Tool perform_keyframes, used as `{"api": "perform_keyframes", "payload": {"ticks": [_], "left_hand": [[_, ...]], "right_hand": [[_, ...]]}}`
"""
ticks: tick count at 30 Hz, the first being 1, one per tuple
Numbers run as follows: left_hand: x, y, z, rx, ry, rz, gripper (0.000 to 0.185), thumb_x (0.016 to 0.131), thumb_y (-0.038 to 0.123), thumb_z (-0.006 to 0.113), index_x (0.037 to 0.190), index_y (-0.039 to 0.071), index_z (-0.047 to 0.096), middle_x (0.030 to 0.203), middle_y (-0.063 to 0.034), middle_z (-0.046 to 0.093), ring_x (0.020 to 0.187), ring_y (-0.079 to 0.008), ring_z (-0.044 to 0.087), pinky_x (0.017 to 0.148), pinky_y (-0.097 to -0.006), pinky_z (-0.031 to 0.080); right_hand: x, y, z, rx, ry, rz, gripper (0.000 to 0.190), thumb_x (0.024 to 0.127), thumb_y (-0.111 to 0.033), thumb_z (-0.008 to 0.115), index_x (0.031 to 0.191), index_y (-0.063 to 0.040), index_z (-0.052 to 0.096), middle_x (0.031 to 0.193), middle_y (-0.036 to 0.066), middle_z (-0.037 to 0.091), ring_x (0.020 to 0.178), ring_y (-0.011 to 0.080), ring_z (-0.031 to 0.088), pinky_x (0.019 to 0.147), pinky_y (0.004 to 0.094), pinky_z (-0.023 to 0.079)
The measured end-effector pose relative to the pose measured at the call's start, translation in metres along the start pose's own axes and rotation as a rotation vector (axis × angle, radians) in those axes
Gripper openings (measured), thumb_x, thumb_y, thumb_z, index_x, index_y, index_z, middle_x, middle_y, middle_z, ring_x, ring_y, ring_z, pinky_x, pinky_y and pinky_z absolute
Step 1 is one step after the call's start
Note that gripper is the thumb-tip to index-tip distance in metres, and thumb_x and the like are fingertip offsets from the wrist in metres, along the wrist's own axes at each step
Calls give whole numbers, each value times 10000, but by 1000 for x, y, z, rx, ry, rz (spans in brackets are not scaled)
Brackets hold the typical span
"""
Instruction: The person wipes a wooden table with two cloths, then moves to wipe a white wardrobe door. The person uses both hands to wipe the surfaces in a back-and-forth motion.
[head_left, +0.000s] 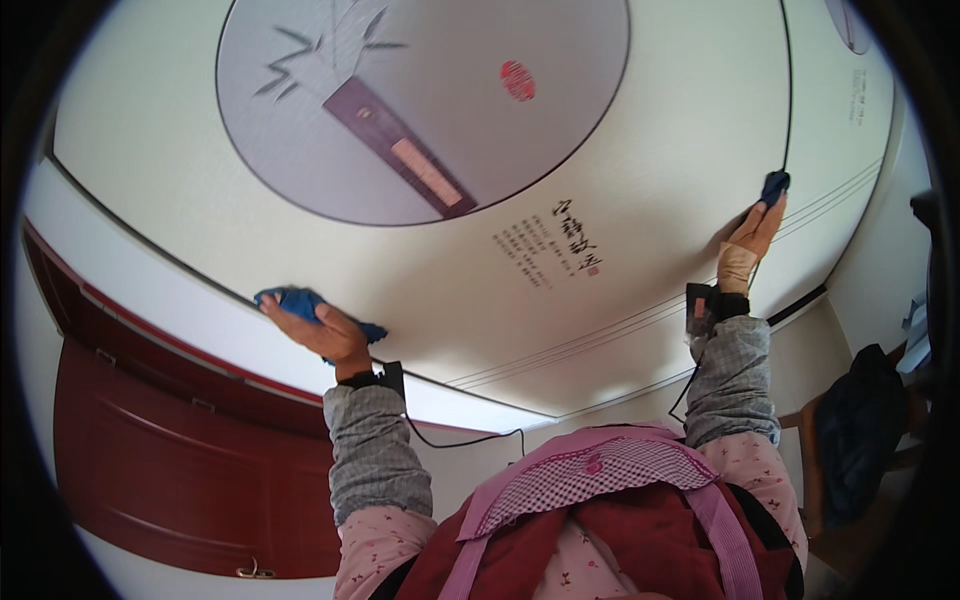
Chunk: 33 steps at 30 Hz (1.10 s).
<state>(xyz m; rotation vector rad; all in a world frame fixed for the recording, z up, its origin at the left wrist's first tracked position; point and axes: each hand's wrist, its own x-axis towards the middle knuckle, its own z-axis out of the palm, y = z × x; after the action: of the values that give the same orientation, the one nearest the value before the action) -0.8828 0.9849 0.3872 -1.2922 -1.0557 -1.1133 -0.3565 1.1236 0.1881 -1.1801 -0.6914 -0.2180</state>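
Observation:
A large pale panel (420, 292), seemingly a wardrobe door, stands before me with a printed round grey picture (555, 142) of a plant and a purple strip. My left hand (322, 334) presses a blue cloth (296, 304) against the panel near its left edge, fingers spread over the fabric. On the right, my arm reaches farther up, and my right hand (754, 221) holds a dark blue cloth (775, 186) at the dark seam (787, 97) between this panel and a neighbouring one. Part of each cloth is hidden under the fingers or palm.
A dark red door (187, 465) with a metal handle (255, 572) stands at the lower left. Dark clothing (862, 427) hangs over wooden furniture at the right. Black cables (465, 444) run from bands on both my wrists.

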Motion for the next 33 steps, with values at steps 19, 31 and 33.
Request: {"api": "perform_keyframes", "payload": {"ticks": [19,31,33], "left_hand": [[-4,-16,3,20,-34,73,608,1048,455,375,1437,-13,394,1516,-277,371,1405,-504,329,1119,-629,284],[-5,-22,1,0,-62,122,605,1046,452,401,1443,-4,397,1510,-274,388,1409,-500,328,1113,-627,284],[-4,-23,0,8,-73,135,601,1046,447,410,1441,-6,401,1508,-274,392,1407,-503,330,1109,-631,282]], "right_hand": [[-29,-150,23,221,-89,-130,419,1028,-111,449,1441,-40,464,1529,199,394,1455,369,314,1183,441,269],[-266,-288,30,226,-828,-983,549,895,-141,543,1437,-213,493,1580,-5,370,1490,212,288,1223,440,182],[-268,-276,28,189,-827,-990,562,897,-139,544,1450,-213,479,1586,-13,363,1491,214,285,1226,434,164]]}}
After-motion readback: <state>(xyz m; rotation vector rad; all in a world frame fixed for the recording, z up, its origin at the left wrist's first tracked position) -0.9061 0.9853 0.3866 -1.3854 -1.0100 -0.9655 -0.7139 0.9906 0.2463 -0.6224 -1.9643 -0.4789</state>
